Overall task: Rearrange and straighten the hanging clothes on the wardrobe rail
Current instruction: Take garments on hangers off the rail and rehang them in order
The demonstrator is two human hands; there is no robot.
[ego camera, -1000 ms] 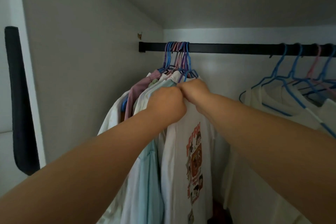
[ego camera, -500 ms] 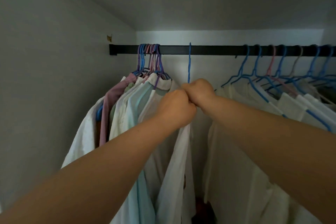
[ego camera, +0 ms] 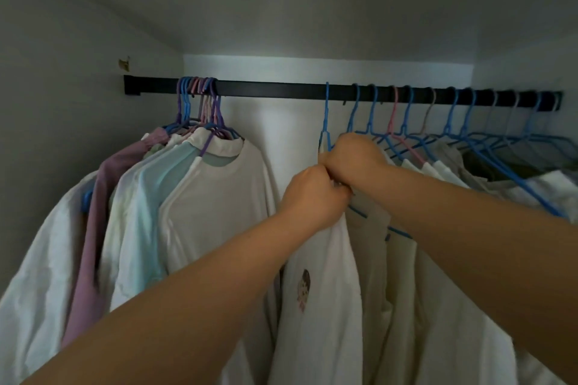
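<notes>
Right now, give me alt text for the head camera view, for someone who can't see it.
Two bare hands, left and right, grip a white printed T-shirt on a blue hanger hooked over a black wardrobe rail. To its left, past a bare gap, a tight bunch of pale shirts; to its right, a spread row of mostly blue hangers with white tops.

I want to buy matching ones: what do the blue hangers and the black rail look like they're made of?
The blue hangers look like thin wire with a smooth coloured coating, probably plastic over metal: slim uniform strands, twisted necks, faint sheen. The black rail looks like a flat-sided metal bar with a matte dark finish; it shows a square end and no glare, though painted wood can't be ruled out.
</notes>
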